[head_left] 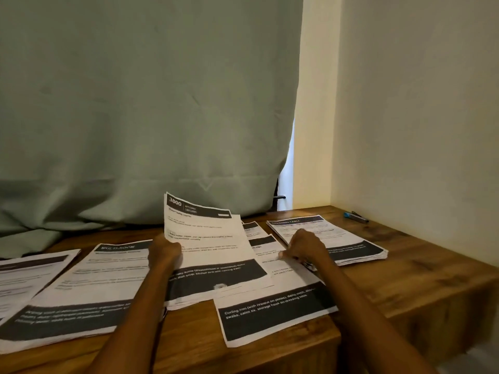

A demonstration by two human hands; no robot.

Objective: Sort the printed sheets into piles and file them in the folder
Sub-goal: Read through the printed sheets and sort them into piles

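Note:
Printed sheets with dark header and footer bands lie in piles on the wooden table [421, 268]. My left hand [164, 251] grips the left edge of a "3800 Kitchen" sheet [208, 238] and tilts it up off the middle pile. My right hand [306, 248] pinches the sheet below it [272, 306], whose footer mentions a curling iron. One pile [83, 287] headed "Multi-room" sits to the left, another [24, 276] at the far left edge, and a neat pile [334, 238] lies to the right. No folder is in view.
A green curtain [140, 109] hangs behind the table and bunches on its back left part. A blue and black pen [356, 217] lies at the back right by the cream wall [421, 117]. The curling iron sheet overhangs the table's front edge.

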